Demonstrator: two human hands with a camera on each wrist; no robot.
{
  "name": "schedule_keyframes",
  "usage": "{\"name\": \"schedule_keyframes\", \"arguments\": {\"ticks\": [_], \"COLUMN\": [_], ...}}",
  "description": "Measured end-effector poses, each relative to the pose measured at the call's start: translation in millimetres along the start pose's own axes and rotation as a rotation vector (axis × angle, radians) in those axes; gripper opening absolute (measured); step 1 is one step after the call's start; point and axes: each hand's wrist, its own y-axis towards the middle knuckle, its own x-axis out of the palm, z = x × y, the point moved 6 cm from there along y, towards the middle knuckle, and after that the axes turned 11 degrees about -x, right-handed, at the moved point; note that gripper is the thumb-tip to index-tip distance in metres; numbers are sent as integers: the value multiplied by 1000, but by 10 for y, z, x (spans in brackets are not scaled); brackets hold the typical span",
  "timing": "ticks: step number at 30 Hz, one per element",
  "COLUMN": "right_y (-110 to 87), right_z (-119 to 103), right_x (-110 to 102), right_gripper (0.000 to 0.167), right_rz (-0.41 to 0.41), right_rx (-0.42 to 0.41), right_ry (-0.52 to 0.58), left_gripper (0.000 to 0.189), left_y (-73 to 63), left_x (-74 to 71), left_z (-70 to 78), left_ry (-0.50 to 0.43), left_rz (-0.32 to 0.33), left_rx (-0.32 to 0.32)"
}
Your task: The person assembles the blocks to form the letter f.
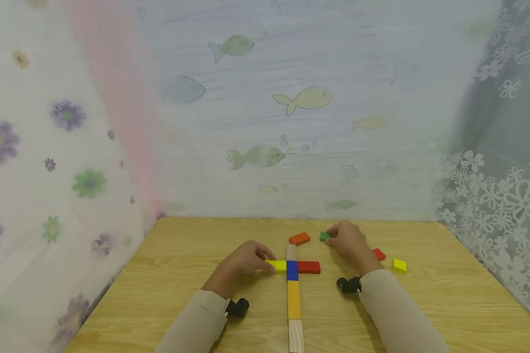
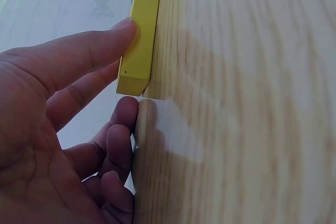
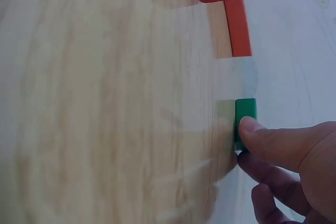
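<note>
My left hand pinches a yellow block between thumb and forefinger, the other fingers curled near the tabletop. That block lies flat with its far end against a blue block. Opposite it, a red block meets the blue one, forming a cross. A plain wood block lies beyond the blue block; an orange-yellow block and another plain block run toward me. Farther back on the right, my right hand grips a small green block, its thumb on one face and fingers partly hidden behind.
An orange block lies just past the far end of the cross. Right of my right wrist are a red block and a yellow block. The wooden table ends at a fish-patterned curtain.
</note>
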Motion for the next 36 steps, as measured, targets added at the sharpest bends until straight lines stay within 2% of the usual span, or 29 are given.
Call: {"name": "schedule_keyframes", "arguments": {"ticks": [8, 18, 36], "right_y": [52, 107, 143], "right_z": [-80, -109, -157], "right_x": [38, 123, 125], "right_gripper": [29, 30, 32], "right_rz": [-13, -25, -31], "right_rx": [-31, -34, -35], "right_ry": [-23, -30, -64], "left_gripper": [24, 24, 25], "left_y": [-14, -11, 11], "left_x": [-15, 9, -3], "left_z": [16, -9, -2], "left_ry": [7, -6, -18], "left_rz": [13, 1, -2], "left_rx": [-9, -13, 6]}}
